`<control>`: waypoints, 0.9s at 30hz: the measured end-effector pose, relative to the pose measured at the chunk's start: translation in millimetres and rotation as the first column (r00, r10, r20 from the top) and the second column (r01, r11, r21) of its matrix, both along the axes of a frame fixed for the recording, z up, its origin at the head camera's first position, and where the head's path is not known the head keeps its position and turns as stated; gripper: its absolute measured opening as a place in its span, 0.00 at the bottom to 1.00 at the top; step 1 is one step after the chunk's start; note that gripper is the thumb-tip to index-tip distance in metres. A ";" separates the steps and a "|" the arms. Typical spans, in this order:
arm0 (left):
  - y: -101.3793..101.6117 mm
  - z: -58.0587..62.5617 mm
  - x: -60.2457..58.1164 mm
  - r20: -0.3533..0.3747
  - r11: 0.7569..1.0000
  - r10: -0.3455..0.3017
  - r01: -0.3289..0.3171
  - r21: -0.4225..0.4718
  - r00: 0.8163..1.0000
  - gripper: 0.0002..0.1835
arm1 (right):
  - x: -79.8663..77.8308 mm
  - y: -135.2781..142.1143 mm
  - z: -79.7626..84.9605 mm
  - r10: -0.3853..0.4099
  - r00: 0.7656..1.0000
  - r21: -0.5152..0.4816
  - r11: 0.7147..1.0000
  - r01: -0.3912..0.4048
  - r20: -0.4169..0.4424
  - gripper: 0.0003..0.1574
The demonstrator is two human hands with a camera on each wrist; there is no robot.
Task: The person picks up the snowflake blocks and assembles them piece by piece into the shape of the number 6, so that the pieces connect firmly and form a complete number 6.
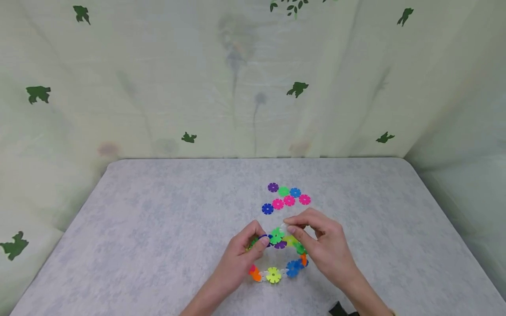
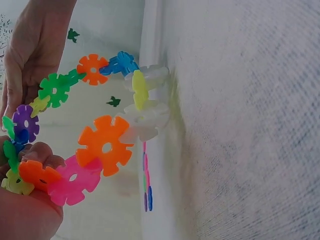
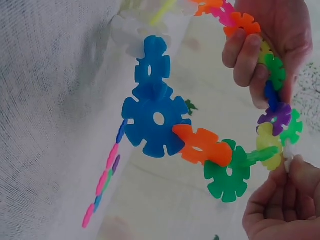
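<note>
A closed ring of notched plastic flower discs, among them a lime disc (image 1: 273, 275), an orange disc (image 2: 105, 146) and a blue disc (image 3: 157, 119), hangs between the two hands. My left hand (image 1: 240, 249) grips the ring's left side, thumb and finger pinching it near a dark blue disc (image 3: 271, 95). Between thumb and forefinger my right hand (image 1: 327, 242) pinches a whitish disc (image 3: 288, 154), set against a light green disc (image 1: 276, 235) that stands out from the ring beside a purple disc (image 2: 26, 123). The fingertips partly hide the whitish disc.
Loose discs lie flat on the grey table (image 1: 158, 228) beyond the hands: a purple one (image 1: 272, 187), a dark blue one (image 1: 267, 209), a pink one (image 1: 305, 199) and several others. A black object (image 1: 339, 309) shows at the lower edge, by the right forearm. A pale curtain (image 1: 158, 79) hangs behind.
</note>
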State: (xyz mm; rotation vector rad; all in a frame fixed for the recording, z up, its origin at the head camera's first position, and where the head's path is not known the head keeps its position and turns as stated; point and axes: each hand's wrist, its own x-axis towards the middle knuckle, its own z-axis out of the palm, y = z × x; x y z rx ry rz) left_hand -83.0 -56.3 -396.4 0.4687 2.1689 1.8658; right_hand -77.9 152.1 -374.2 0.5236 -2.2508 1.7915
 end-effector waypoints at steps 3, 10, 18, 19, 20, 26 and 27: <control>-0.4 -0.3 1.0 0.013 1.000 0.009 -0.009 0.023 1.000 0.11 | 0.0 -1.6 -1.0 -0.006 1.000 0.014 1.000 0.006 -0.011 0.13; 0.9 0.0 3.6 0.022 0.999 0.027 -0.028 0.045 0.999 0.10 | 0.3 -4.4 -2.6 -0.018 0.999 0.065 0.998 0.021 -0.050 0.15; 4.0 -1.0 0.7 0.050 0.999 0.005 -0.007 0.035 0.999 0.09 | -2.7 -3.7 -6.9 -0.057 0.996 0.097 0.994 0.051 0.063 0.15; 3.5 -1.6 -0.4 0.051 0.999 0.003 -0.005 0.034 0.999 0.09 | -3.9 -2.9 -8.5 -0.057 0.995 0.103 0.994 0.049 0.083 0.16; 2.9 -1.7 -1.4 0.057 0.999 0.004 -0.006 0.039 0.998 0.09 | -5.4 -1.7 -10.2 -0.057 0.993 0.108 0.993 0.046 0.100 0.17; -4.9 -1.0 -9.8 0.217 0.982 0.043 -0.081 0.171 0.975 0.07 | -16.7 10.2 -17.3 -0.025 0.988 0.126 0.992 0.006 0.152 0.17; -5.8 -0.8 -11.0 0.248 0.976 0.049 -0.099 0.193 0.967 0.07 | -19.7 12.7 -17.7 -0.026 0.986 0.144 0.990 0.003 0.164 0.16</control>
